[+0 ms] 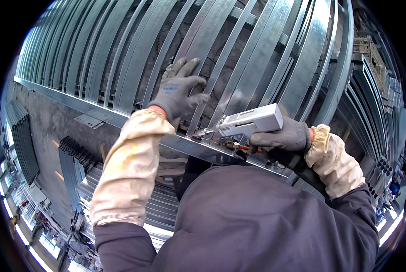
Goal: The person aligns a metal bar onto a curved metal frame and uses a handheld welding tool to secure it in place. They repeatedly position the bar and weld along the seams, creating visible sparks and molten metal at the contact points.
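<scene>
My right hand [284, 135], in a grey glove, is closed around the grip of a silver pistol-shaped air tool [253, 120]. The tool's thin metal nose points left, its tip at the near rail [216, 154] of a galvanized steel frame, beside the foot of a slat. Brass fittings and a red line [246, 147] show just below its body. To the left of the tool, my left hand [179, 90] is gloved too, its fingers spread over the steel slats [207, 34] with nothing held. Whether its fingertips touch a slat is hard to tell.
Curved-looking rows of steel slats fill the far side. Dark stacked profiles [366, 109] lie at the right, with wooden crates [371, 52] behind. Bundled black profiles [78, 152] and long steel sections [103, 181] lie at the left. A flat metal plate [89, 120] rests on the floor.
</scene>
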